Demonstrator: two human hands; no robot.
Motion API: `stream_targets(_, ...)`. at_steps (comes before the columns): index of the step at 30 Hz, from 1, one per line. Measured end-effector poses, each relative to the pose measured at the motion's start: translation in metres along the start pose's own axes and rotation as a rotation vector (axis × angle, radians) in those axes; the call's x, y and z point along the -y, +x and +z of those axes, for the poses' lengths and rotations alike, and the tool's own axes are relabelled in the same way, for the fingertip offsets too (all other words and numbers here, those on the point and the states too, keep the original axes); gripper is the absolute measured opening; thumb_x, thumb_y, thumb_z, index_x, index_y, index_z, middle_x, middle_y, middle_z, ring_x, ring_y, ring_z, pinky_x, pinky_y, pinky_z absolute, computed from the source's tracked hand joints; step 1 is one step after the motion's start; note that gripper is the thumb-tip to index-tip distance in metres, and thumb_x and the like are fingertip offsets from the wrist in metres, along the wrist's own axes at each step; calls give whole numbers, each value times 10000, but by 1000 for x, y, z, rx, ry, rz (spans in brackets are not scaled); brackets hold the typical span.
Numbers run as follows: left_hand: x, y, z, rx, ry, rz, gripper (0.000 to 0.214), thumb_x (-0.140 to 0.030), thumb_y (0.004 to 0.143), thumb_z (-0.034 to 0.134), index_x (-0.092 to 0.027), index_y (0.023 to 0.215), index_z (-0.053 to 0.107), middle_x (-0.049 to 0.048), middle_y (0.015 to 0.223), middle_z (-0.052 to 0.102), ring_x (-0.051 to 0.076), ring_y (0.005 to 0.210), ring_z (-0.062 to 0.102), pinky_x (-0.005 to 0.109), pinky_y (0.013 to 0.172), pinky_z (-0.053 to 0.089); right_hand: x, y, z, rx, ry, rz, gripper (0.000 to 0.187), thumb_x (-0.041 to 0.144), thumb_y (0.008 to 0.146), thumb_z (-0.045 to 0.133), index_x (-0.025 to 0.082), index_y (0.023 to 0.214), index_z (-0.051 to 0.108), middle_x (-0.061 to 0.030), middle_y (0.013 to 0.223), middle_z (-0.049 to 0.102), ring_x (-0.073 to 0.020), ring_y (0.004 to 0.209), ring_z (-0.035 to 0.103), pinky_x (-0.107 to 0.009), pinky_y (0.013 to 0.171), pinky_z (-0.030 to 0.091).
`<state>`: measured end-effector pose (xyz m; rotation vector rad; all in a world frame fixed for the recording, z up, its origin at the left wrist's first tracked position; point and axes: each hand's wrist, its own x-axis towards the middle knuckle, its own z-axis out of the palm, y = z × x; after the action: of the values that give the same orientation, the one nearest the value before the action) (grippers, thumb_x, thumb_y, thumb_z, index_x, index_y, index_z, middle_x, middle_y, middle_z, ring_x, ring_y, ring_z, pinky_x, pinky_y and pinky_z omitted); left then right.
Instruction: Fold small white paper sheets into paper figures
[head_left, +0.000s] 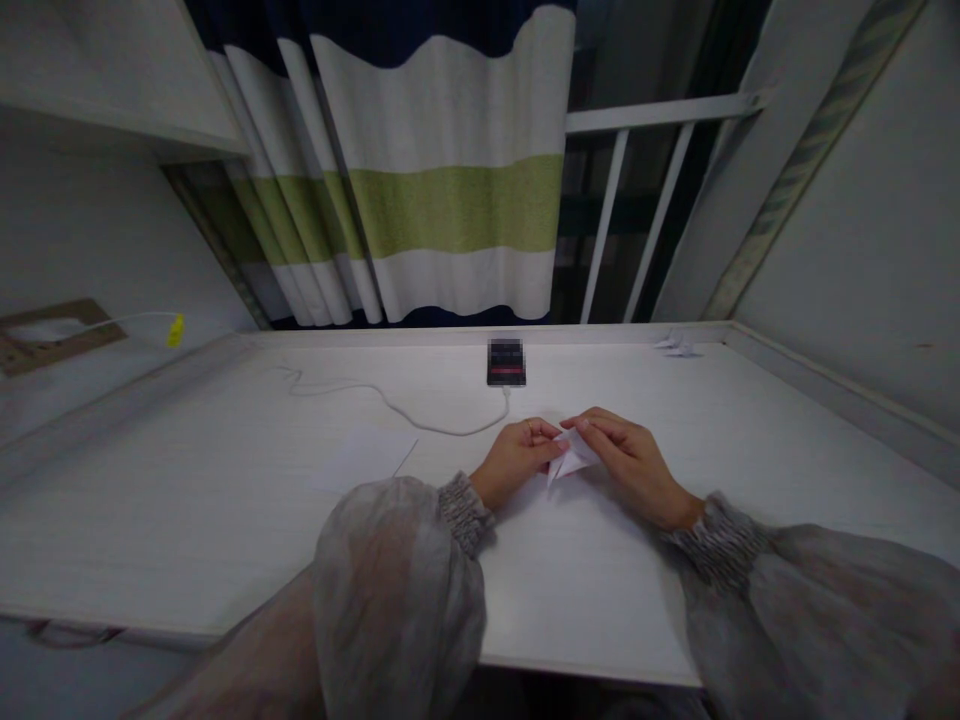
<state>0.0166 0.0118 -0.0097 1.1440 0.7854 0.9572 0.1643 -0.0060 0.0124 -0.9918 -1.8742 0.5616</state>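
A small piece of folded white paper [574, 458] is held between both hands, a little above the white desk [570, 590]. My left hand [519, 460] pinches its left side between thumb and fingers. On the other side, my right hand [634, 465] has its thumb and fingertips closed on the paper's upper edge. One narrow point of the paper sticks out downward below the left fingers. Parts of the folds are covered by my fingers.
White paper sheets [367, 455] lie left of my hands. A dark phone-like device [506, 362] with a white cable [420, 425] sits at the back. Small folded paper pieces [679, 346] rest in the far right corner. A curtain [450, 200] hangs behind the desk.
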Motion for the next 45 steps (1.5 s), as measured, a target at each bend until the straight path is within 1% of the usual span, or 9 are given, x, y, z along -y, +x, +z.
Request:
stream_targets(4,1,0,0,-30,-4,3,377,-356,502,736,-123,690,507,-35,542,563,62,474,501,201,506,365,-1,0,2,-28,-48,-21,293,333,846,420,169,822,661,-64,776,602,-167,739,562,-271,635,425)
stream_targets(9,0,0,0,-47,-17,12,357,-334,510,733,-122,683,502,-32,543,569,58,471,503,198,508,370,-1,1,4,-65,-100,8,300,343,847,408,185,814,660,-67,778,609,-173,737,568,-278,635,432)
stream_targets(13,0,0,0,-54,-14,-5,357,-330,506,738,-122,683,509,-26,554,577,62,476,509,198,505,370,-1,2,3,-52,-102,23,320,348,852,381,186,808,653,-68,786,610,-176,741,569,-288,660,435)
stream_targets(20,1,1,-2,-2,-34,-27,335,-315,541,724,-122,714,512,-7,581,597,97,505,559,238,545,414,0,1,2,-47,-54,81,340,404,856,371,190,823,633,-58,755,593,-167,676,547,-287,609,426)
stream_targets(25,1,0,-1,-2,-44,-29,318,-291,551,719,-121,715,507,3,587,611,105,504,570,244,547,423,2,1,1,-122,-37,101,325,396,853,373,186,787,612,-38,710,567,-153,642,525,-268,585,411)
stream_targets(30,1,0,-2,-4,-61,-28,305,-272,558,719,-118,712,506,4,584,613,108,524,580,266,595,448,1,3,-1,-207,-14,111,285,387,835,405,187,768,597,-24,702,557,-151,679,524,-261,621,413)
stream_targets(36,2,1,-3,-27,-62,-23,319,-286,542,727,-125,705,505,-8,569,607,107,515,578,256,579,448,-6,3,1,-155,-3,181,206,368,760,527,174,718,582,-13,672,577,-146,638,509,-262,604,401)
stream_targets(40,3,1,-3,-29,-55,-10,289,-270,564,715,-124,701,506,-8,575,602,100,516,575,233,559,434,-5,3,1,-143,-1,163,194,334,773,510,172,701,589,-12,666,575,-144,646,509,-262,614,394)
stream_targets(45,1,0,-1,-14,-70,-35,253,-232,603,699,-122,713,500,-7,583,595,106,529,584,273,610,463,-4,2,0,-164,19,154,192,333,771,515,176,701,603,-14,678,585,-147,654,513,-265,623,399)
